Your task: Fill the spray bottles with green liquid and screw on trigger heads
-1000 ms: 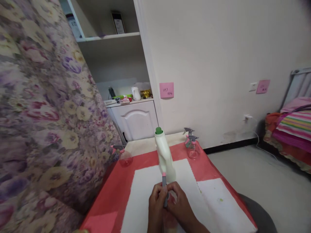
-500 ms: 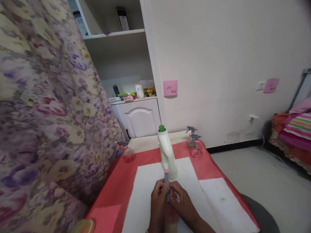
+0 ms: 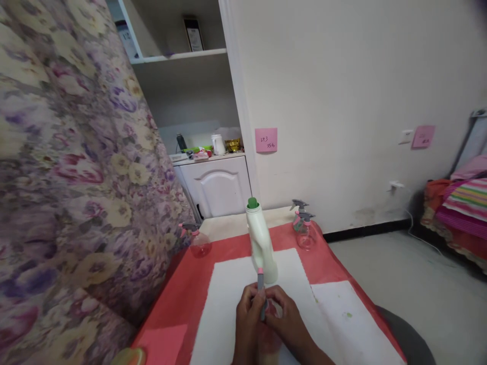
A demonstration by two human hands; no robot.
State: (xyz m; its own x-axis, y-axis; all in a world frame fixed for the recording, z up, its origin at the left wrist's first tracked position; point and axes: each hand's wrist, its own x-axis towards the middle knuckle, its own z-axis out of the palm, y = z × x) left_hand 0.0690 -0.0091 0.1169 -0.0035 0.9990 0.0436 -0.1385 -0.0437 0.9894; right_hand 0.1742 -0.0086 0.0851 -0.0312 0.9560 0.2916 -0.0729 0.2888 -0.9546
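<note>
Close in front of me is a clear spray bottle (image 3: pixel 269 338) with a grey trigger head and a pink nozzle tip pointing away. My left hand (image 3: pixel 248 315) is closed on the grey spray head. Around the neck, just below the head, the fingers of my right hand (image 3: pixel 286 317) are wrapped; they partly hide the collar. Beyond my hands, a pale green jug-like bottle (image 3: pixel 264 248) with a handle stands on white paper (image 3: pixel 220 299), its open neck showing a green spout.
Another spray bottle (image 3: pixel 200 245) stands at the back left, and two more, one a clear spray bottle (image 3: pixel 306 237), at the back right. A red cloth (image 3: pixel 178 299) covers the table. A round lid-like thing (image 3: pixel 131 356) lies at the front left. A floral curtain (image 3: pixel 87 203) hangs along the left side.
The view has shifted very slightly. Both hands keep their hold on the spray bottle, with hardly any visible movement.
</note>
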